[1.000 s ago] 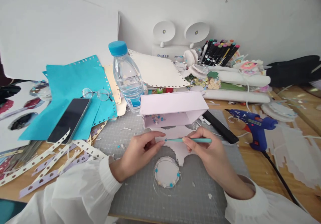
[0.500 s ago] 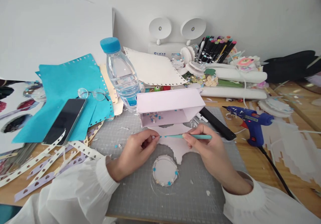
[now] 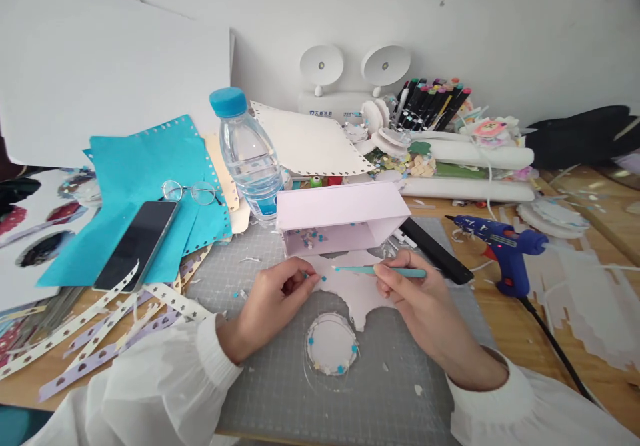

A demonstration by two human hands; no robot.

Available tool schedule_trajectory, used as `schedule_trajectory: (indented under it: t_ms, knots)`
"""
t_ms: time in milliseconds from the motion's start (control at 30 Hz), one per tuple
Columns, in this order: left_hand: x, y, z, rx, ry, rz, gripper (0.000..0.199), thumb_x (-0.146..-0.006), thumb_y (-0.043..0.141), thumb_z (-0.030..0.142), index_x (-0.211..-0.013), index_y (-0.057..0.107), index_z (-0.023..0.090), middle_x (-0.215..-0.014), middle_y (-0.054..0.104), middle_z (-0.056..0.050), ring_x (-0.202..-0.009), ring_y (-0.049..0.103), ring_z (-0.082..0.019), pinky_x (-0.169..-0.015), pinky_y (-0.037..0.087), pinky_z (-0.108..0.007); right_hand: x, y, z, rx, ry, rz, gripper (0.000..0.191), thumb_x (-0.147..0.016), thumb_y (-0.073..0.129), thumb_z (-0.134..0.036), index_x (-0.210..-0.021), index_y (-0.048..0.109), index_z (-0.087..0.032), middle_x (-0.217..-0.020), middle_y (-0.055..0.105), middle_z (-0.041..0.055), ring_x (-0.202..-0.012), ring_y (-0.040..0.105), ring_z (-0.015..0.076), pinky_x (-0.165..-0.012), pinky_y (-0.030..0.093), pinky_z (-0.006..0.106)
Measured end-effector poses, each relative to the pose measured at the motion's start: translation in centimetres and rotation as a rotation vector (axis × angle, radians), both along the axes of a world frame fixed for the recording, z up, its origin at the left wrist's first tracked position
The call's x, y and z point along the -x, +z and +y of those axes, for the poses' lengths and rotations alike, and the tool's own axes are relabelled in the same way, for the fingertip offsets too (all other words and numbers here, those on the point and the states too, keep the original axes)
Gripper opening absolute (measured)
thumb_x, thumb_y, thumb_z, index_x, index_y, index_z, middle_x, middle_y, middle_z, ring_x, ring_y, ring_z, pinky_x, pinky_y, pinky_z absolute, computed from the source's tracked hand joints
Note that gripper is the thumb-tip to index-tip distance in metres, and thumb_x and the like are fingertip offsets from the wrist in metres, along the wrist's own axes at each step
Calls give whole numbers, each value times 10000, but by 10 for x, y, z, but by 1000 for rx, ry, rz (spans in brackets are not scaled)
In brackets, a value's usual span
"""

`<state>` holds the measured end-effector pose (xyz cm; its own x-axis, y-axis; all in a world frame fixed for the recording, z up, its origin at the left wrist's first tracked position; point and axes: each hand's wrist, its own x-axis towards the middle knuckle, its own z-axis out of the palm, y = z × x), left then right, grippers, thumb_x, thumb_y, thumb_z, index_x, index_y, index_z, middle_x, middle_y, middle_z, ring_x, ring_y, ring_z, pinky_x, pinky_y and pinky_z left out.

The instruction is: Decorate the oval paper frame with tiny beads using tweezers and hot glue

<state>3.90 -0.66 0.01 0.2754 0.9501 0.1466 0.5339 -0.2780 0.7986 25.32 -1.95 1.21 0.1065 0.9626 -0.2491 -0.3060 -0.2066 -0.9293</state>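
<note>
Teal tool (image 3: 360, 271) in the right hand (image 3: 413, 293) looks smooth from here, pale paper (image 3: 350, 291) under it matt. Left of the left hand (image 3: 273, 303): glossy phone screen (image 3: 137, 245), matt blue paper (image 3: 143, 159). Right of the right hand: hard plastic glue gun (image 3: 511, 253), grained wooden tabletop (image 3: 510, 329).

Left hand (image 3: 273, 303) and right hand (image 3: 420, 306) face inward, fingers (image 3: 303, 293) pinched.

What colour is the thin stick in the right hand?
The thin stick in the right hand is pale blue-green, clearest in the head view.
</note>
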Motion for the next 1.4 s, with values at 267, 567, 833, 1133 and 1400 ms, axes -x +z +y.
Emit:
schedule_trajectory:
  t_ms: [267,567,833,1133,1400]
  knots:
    - [-3,7,-6,3,-83,-209,132,-871,598,209,-946,683,141,-541,486,49,-467,393,-64,-428,316,-164,5,3,-6,8,83,31,313,-670,802,-336,-653,521,-198,-582,524,-53,-541,478,82,-539,364,225]
    - [-4,4,-7,-32,-13,-191,91,-855,596,196,-847,662,134,-543,485,46,-470,414,-63,-421,326,-155,1,-3,-7,-22,72,-2,309,-698,784,-347,-679,512,-202,-599,539,-54,-554,481,83,-547,365,226]
    - [-1,-4,2,-125,49,47,60,-840,615,180,-847,674,172,-578,537,49,-505,456,-66,-489,359,-163,-2,-6,-5,-29,26,-57,321,-694,784,-372,-695,511,-202,-593,553,-46,-571,491,95,-573,357,244]
    - [-2,5,-1,-53,30,-85,116,-845,614,241,-823,690,156,-552,516,35,-489,430,-76,-463,347,-182,-1,-3,-7,-64,-3,-35,304,-693,789,-337,-682,518,-201,-600,555,-46,-564,493,92,-581,360,248]
    - [-7,16,-7,235,-88,-418,203,-826,647,268,-963,707,130,-515,444,47,-450,352,-63,-403,285,-177,7,0,-14,-136,66,1,275,-756,743,-296,-683,494,-204,-628,543,-47,-564,497,90,-554,381,245]
